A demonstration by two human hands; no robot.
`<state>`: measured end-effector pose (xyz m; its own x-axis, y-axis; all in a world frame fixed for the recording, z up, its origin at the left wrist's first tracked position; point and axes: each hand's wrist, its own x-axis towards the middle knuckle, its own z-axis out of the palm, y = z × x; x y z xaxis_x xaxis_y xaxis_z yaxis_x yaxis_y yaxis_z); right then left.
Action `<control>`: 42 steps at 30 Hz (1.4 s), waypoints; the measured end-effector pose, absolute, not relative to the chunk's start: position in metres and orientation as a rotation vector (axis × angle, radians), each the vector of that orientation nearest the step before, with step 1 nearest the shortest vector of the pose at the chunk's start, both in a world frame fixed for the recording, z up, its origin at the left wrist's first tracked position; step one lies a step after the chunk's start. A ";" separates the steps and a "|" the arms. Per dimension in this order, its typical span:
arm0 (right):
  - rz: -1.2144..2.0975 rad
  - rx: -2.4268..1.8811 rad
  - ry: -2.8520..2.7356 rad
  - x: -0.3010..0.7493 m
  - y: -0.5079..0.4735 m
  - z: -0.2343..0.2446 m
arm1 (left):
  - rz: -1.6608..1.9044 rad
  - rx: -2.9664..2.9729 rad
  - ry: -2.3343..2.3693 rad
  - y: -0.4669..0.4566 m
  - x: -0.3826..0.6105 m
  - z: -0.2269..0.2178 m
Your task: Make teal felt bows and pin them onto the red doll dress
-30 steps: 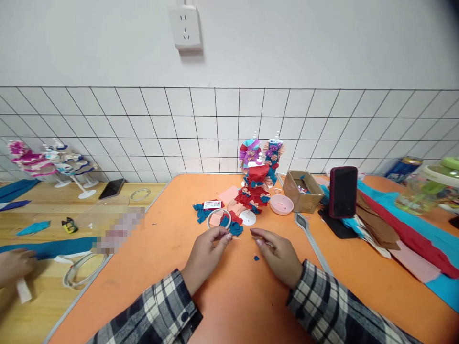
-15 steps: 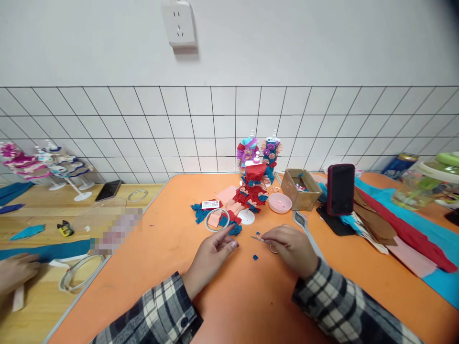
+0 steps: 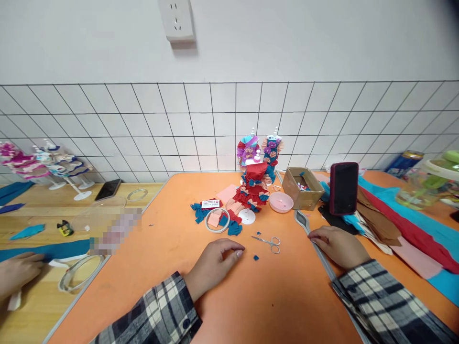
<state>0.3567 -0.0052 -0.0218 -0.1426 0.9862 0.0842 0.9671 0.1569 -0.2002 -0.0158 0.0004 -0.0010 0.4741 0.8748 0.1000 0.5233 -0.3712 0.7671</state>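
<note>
My left hand (image 3: 217, 263) rests on the orange table, thumb and forefinger apart, with nothing between them. Small scissors (image 3: 266, 241) lie on the table just beyond its fingertips, beside a tiny blue scrap (image 3: 256, 257). Over the grey table seam at the right, my right hand (image 3: 339, 246) lies palm down with loosely bent fingers; no object shows in it. Behind the scissors stands a small dress form in a red ruffled dress (image 3: 253, 184) with blue and peach bows. A roll of clear tape (image 3: 217, 231) lies around peach fabric, next to blue fabric pieces (image 3: 235, 228).
A pink bowl (image 3: 281, 202), a cardboard box (image 3: 303, 190) and an upright phone (image 3: 343, 188) stand at the back right. Fabric strips (image 3: 405, 224) spread beyond. Two more dressed forms stand near the wall. Another person's hand (image 3: 21, 272) is on the wooden table at left.
My right hand has let go of the scissors, which now lie on the table, and has moved right to the seam. My left hand has shifted slightly towards me.
</note>
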 end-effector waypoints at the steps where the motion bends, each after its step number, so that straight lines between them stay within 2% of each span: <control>1: 0.136 -1.915 -2.267 0.356 -0.005 -0.021 | 0.669 2.051 1.153 0.000 -0.016 -0.001; 8: 0.182 -1.856 -2.447 0.357 -0.007 -0.012 | 0.655 2.095 1.101 -0.001 -0.014 0.001; 14: 0.130 -1.896 -2.242 0.357 0.002 -0.018 | 0.644 2.112 1.094 -0.001 -0.013 0.002; 20: 0.361 -2.014 -2.214 0.349 0.011 -0.017 | 0.632 2.119 1.090 -0.003 -0.013 0.001; 29: 0.500 -2.103 -2.109 0.344 0.006 -0.011 | 0.604 2.153 1.076 -0.002 -0.013 0.000; 42: 0.555 -2.002 -2.122 0.357 0.008 -0.023 | 0.588 2.160 1.073 -0.002 -0.013 0.000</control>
<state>0.3574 0.0081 -0.0234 -0.0827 0.9884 -0.1276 0.9243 0.0282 -0.3806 -0.0128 -0.0020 0.0002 0.5647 0.8186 0.1044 0.5286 -0.4560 0.7160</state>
